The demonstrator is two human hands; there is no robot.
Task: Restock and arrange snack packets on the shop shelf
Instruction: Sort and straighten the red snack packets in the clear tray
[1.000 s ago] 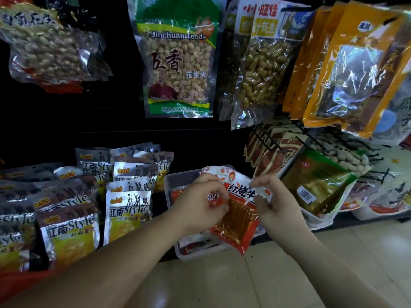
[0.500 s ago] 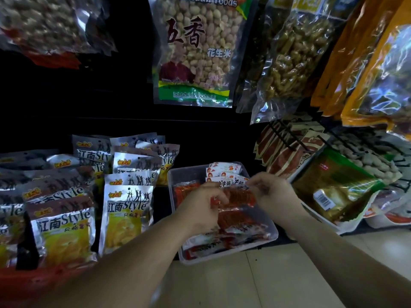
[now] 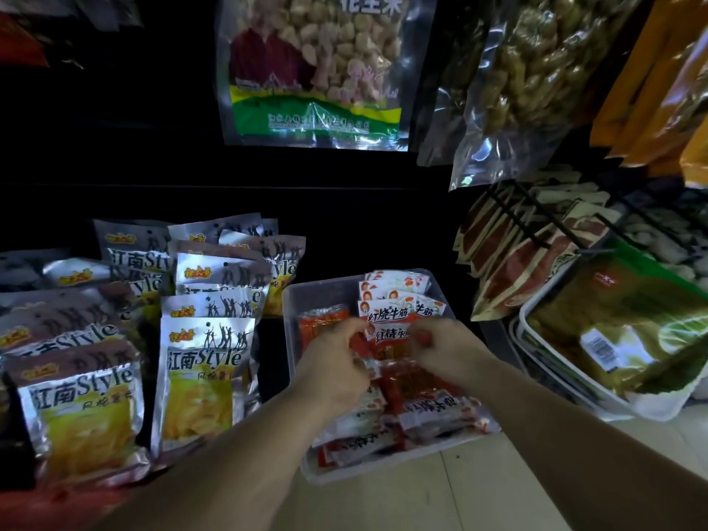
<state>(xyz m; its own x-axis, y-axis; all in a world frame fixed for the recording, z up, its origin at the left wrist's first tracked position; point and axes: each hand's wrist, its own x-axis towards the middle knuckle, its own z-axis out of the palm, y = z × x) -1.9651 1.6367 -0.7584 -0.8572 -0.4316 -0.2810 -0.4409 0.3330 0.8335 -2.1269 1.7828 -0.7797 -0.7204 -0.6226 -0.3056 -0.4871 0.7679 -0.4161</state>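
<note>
Floor: I see pale tiled floor (image 3: 421, 500) nearest me at 6 o'clock, below both forearms.
Left hand: my left hand (image 3: 333, 369) is over the tub, fingers curled and pinching the left edge of the packet.
Right hand: my right hand (image 3: 448, 350) is opposite it, fingers curled on the packet's right edge; the fingertips blur, so I cannot tell the exact grip.
Packet: the small red-and-white plastic snack packet (image 3: 390, 335) sits between my two hands, printed top upward, above the middle of the tub.
Tub: a clear rectangular plastic tub (image 3: 291, 300) runs from 6 to 12 o'clock under my hands, its near end overhanging the floor.
Tub contents: the same red-and-white packets lie flat and jumbled (image 3: 421, 415) at the near end; at the far end, 12 o'clock of my hands, a row of them stands upright (image 3: 394, 285).
Pouches: at 9 o'clock, just beside the tub, silver-and-yellow foil pouches (image 3: 199, 369) stand in rows, front to back.
Basket: at 3 o'clock a white wire basket (image 3: 536, 362) holds a green-and-gold foil pouch (image 3: 613, 339) lying tilted.
Rack: at 2 o'clock, behind the basket, cream-and-red flat packets (image 3: 517, 254) lean in a black wire rack.
Hanging bags: farthest, at 12 o'clock, a clear bag of pale peanuts with a green band (image 3: 318, 70); at 1 o'clock a clear bag of darker nuts (image 3: 528, 78); at 2 o'clock orange pouches (image 3: 659, 70).
</note>
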